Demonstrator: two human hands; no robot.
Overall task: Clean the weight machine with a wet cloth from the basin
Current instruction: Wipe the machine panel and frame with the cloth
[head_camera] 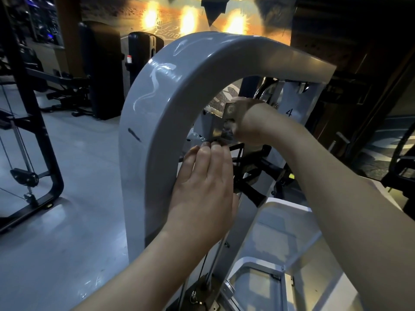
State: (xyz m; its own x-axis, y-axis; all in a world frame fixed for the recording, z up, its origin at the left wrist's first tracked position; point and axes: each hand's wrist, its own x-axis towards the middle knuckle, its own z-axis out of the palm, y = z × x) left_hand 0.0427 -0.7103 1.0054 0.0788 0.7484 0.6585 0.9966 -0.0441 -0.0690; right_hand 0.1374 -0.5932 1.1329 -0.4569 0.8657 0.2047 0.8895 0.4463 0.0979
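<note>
The right hand (249,124) is deep inside the arch (170,70) of the machine, fingers curled round a pale wad, probably the cloth (232,111), though blur makes that uncertain. It presses against a metal bracket (212,129). The left hand (202,182) lies flat, fingers (215,153) pressed together, tips touching the bracket's lower edge. That edge looks sharp and could nick a knuckle. The cloth could snag on the black cables (238,158) just below. Water could drip into the mechanism underneath. The basin is out of view.
</note>
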